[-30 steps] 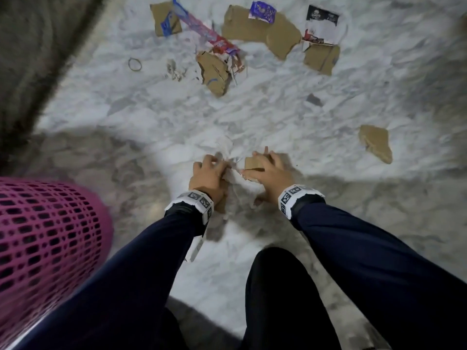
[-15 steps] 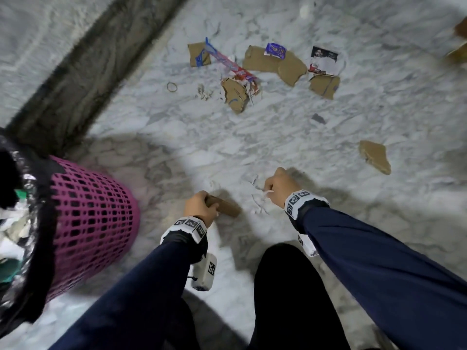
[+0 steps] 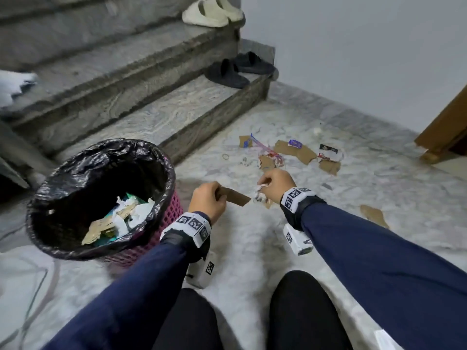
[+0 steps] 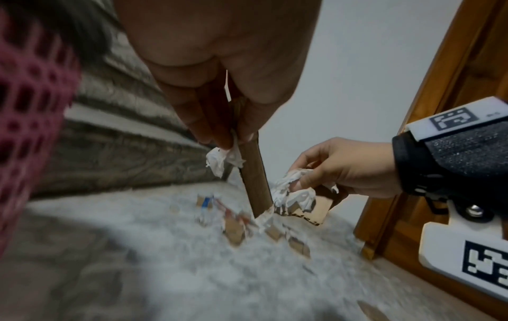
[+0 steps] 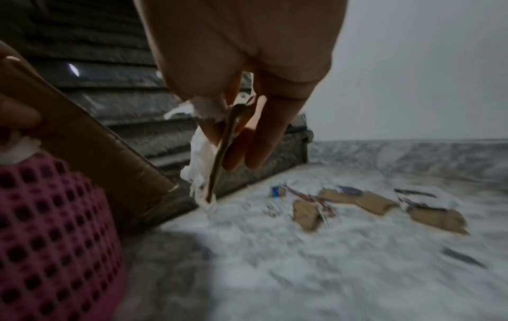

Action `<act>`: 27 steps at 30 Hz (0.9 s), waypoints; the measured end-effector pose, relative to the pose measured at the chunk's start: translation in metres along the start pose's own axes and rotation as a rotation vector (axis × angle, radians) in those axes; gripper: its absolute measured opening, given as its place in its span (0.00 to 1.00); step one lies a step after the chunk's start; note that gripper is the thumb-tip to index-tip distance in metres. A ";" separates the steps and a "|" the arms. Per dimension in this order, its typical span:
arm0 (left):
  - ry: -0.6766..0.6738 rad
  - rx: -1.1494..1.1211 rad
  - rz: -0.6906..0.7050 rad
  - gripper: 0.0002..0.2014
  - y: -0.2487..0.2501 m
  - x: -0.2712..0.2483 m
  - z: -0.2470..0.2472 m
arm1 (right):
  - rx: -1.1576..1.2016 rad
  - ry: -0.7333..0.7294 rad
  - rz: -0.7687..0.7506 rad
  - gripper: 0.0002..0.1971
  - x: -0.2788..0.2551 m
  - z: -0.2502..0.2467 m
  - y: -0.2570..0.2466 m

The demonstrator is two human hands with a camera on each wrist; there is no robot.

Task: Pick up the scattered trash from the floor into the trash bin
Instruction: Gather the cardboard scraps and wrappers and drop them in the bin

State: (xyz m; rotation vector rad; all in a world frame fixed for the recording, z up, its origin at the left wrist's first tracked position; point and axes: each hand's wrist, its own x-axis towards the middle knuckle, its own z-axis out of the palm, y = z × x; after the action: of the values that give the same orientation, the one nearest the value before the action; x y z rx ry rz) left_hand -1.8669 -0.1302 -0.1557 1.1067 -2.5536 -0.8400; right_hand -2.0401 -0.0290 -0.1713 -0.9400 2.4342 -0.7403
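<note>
Both my hands have come up off the marble floor (image 3: pixel 252 248) since a second ago, when they were pressed down together over the scraps; now they hang apart in the air, each carrying its own load. My left hand (image 3: pixel 207 201) pinches a long brown cardboard strip (image 3: pixel 236 196) between thumb and curled fingers, and the left wrist view shows a bit of white torn paper (image 4: pixel 222 159) tucked in the same grip. My right hand (image 3: pixel 276 184) is curled round a crumpled wad of white paper (image 3: pixel 259 194) with a smaller cardboard piece (image 4: pixel 319 209) caught in it, hanging below my fingers.

The pink mesh trash bin (image 3: pixel 171 210), which was only a sliver at the left edge before, now sits fully in the head view, just left of my left hand, its black liner (image 3: pixel 101 157) folded over the rim and paper and cardboard bits already lying inside. The strip is not over the opening yet; it sits just right of the rim.

The far cluster of cardboard and wrappers (image 3: pixel 290 154) lies on the floor as it did before, and one lone cardboard scrap (image 3: pixel 374 214) rests to the right, beyond my right forearm. Stairs (image 3: pixel 141 97) with dark slippers (image 3: pixel 237 69) and pale slippers (image 3: pixel 212 13) have come into sight.
</note>
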 end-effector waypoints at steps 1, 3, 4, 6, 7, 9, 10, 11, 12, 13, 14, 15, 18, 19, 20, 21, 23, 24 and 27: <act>0.052 0.013 0.026 0.05 0.002 -0.004 -0.017 | 0.020 0.020 -0.040 0.09 -0.005 -0.006 -0.020; 0.157 0.037 0.084 0.04 0.004 -0.012 -0.050 | 0.042 0.062 -0.115 0.09 -0.013 -0.017 -0.061; 0.214 0.041 0.106 0.04 0.003 -0.017 -0.066 | 0.051 0.078 -0.153 0.09 -0.019 -0.021 -0.082; 0.330 0.041 0.117 0.04 -0.004 -0.028 -0.097 | 0.085 0.097 -0.238 0.08 -0.030 -0.025 -0.122; 0.380 0.040 0.111 0.05 -0.008 -0.034 -0.112 | 0.102 0.096 -0.272 0.08 -0.035 -0.026 -0.141; 0.467 0.037 0.087 0.06 -0.021 -0.045 -0.139 | 0.106 0.099 -0.320 0.08 -0.041 -0.023 -0.173; 0.505 0.037 0.071 0.06 -0.030 -0.051 -0.152 | 0.096 0.106 -0.340 0.08 -0.044 -0.020 -0.188; 0.541 0.040 0.057 0.05 -0.038 -0.058 -0.164 | 0.081 0.110 -0.347 0.08 -0.047 -0.016 -0.202; 0.575 0.051 0.041 0.05 -0.048 -0.064 -0.175 | 0.059 0.110 -0.356 0.08 -0.049 -0.011 -0.215; 0.600 0.072 0.018 0.04 -0.059 -0.071 -0.187 | 0.029 0.098 -0.361 0.09 -0.052 -0.006 -0.228; 0.608 0.087 -0.009 0.04 -0.069 -0.076 -0.194 | -0.003 0.080 -0.352 0.09 -0.053 0.000 -0.235; 0.614 0.095 -0.046 0.04 -0.079 -0.082 -0.202 | -0.035 0.055 -0.344 0.10 -0.054 0.007 -0.245; 0.585 0.062 -0.162 0.08 -0.110 -0.095 -0.218 | -0.119 -0.060 -0.323 0.10 -0.054 0.032 -0.263; 0.534 0.031 -0.191 0.11 -0.118 -0.099 -0.220 | -0.125 -0.121 -0.333 0.12 -0.054 0.041 -0.268; 0.469 0.004 -0.210 0.16 -0.125 -0.101 -0.220 | -0.120 -0.195 -0.336 0.19 -0.054 0.048 -0.271; 0.407 -0.006 -0.218 0.19 -0.130 -0.104 -0.220 | -0.112 -0.270 -0.342 0.27 -0.056 0.055 -0.274; 0.332 0.017 -0.209 0.24 -0.135 -0.106 -0.216 | -0.114 -0.360 -0.361 0.37 -0.059 0.062 -0.276; 0.320 0.028 -0.195 0.25 -0.134 -0.106 -0.213 | -0.122 -0.375 -0.369 0.39 -0.059 0.063 -0.276; 0.318 0.035 -0.137 0.24 -0.123 -0.105 -0.200 | -0.093 -0.357 -0.378 0.38 -0.054 0.057 -0.265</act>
State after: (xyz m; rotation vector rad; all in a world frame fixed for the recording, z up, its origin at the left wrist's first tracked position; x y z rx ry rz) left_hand -1.6377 -0.2039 -0.0649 1.3210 -2.2592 -0.5944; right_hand -1.8444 -0.1759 -0.0426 -1.4573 2.0166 -0.5248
